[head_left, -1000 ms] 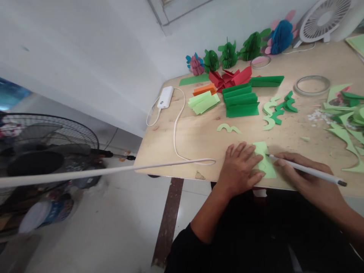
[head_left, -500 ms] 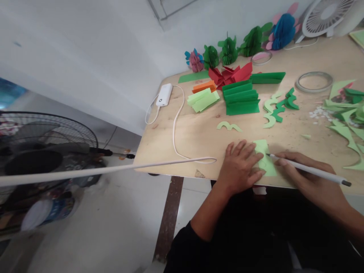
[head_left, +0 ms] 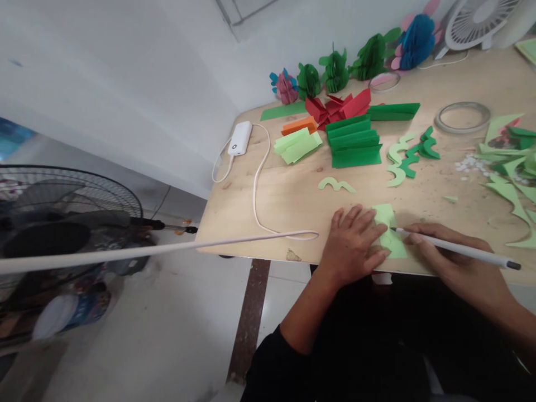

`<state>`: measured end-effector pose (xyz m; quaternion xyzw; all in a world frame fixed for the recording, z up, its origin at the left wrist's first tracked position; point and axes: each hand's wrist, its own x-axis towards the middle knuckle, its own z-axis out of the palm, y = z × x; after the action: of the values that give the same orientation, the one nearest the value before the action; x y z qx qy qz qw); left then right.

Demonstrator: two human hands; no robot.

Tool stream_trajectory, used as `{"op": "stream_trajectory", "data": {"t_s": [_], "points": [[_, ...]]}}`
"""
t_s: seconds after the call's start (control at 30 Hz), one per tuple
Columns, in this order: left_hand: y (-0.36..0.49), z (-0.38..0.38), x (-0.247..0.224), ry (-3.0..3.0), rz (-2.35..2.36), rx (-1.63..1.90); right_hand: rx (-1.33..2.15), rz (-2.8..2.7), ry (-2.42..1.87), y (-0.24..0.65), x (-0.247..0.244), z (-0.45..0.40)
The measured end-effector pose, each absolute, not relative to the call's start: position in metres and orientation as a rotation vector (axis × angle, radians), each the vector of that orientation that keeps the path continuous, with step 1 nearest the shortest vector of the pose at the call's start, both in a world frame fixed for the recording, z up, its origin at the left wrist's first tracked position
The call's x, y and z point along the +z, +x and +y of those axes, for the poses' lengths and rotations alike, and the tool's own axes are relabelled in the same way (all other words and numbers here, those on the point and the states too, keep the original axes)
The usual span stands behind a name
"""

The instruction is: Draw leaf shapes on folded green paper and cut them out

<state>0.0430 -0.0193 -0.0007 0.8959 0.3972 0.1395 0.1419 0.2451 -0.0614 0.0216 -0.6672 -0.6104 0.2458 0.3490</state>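
Note:
My left hand (head_left: 350,245) lies flat near the table's front edge, fingers apart, its fingertips on a small light green paper (head_left: 391,245). A faint curved line shows on that paper. In my right hand (head_left: 452,251) is a white pen (head_left: 469,252) with a dark end cap, its tip touching the paper just right of my left index finger. A wavy light green cutout (head_left: 336,185) lies beyond my left hand. Farther off are another light green wavy cutout (head_left: 397,162) and dark green wavy cutouts (head_left: 427,146).
Folded green papers (head_left: 355,144), red folded papers (head_left: 339,109) and paper scraps (head_left: 513,178) lie on the table (head_left: 234,212). Two tape rolls, one nearer (head_left: 463,117), sit behind. Paper figures (head_left: 335,72) and a small fan (head_left: 481,22) line the wall. A white cable (head_left: 255,195) crosses the left side.
The pen has tilted very slightly, its tip still on the paper. My left hand keeps its place. The whole view has shifted a little.

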Motion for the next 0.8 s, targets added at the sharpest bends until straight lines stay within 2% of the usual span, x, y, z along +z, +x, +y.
{"op": "stream_trajectory", "data": {"t_s": [0.47,0.8], "points": [[0.043,-0.019,-0.001,2.582,1.142,0.404,0.688,-1.552,-1.753,0.245,0.026,-0.055],[0.043,-0.019,0.000,2.582,1.145,0.393,0.879,-1.571,-1.694,0.253,0.030,-0.035]]}}
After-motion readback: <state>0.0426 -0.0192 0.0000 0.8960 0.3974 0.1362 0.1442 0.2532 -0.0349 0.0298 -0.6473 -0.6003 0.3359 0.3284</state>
